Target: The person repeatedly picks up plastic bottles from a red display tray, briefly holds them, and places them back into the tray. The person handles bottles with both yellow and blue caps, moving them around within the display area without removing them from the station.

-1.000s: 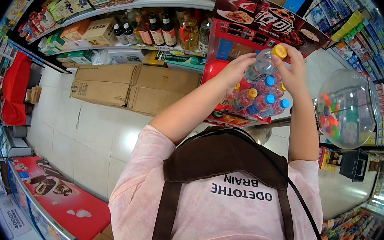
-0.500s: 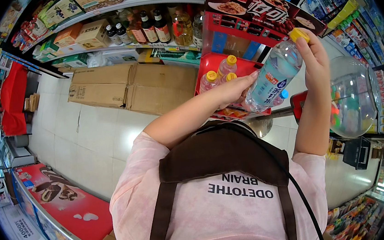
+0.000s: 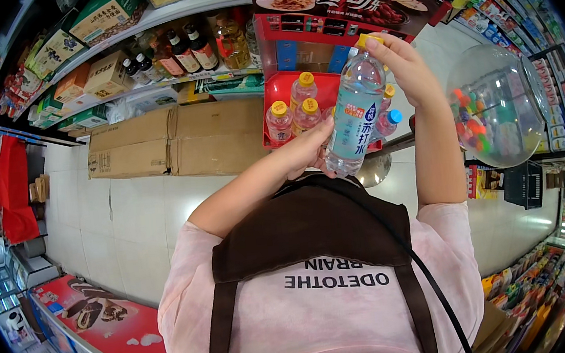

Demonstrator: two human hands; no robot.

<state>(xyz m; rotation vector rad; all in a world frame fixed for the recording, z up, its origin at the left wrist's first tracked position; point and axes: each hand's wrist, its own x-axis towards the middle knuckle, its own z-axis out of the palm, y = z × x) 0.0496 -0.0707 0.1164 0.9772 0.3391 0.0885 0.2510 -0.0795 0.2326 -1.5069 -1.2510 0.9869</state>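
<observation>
A clear plastic bottle (image 3: 353,118) with a pale blue label and a yellow cap stands nearly upright between my hands, leaning a little to the right at its top. My right hand (image 3: 399,63) is closed round the cap and neck. Low on the bottle's side, my left hand (image 3: 312,148) grips the body near its base. Just behind are several smaller yellow-capped bottles (image 3: 303,89) in a red display stand (image 3: 272,82). A blue-capped bottle (image 3: 388,123) is in the stand too, partly hidden by the held bottle.
Beyond the left arm, a long cardboard box (image 3: 214,137) lies on the tiled floor before a shelf of dark bottles (image 3: 200,45). To the right stands a clear globe (image 3: 493,108) with colourful balls inside. A red-topped freezer (image 3: 102,316) is at lower left; a black basket (image 3: 523,186) sits right.
The bottle has come to a more upright pose and shifted left in view, both hands still on it. The whole scene has shifted left with the head's turn.
</observation>
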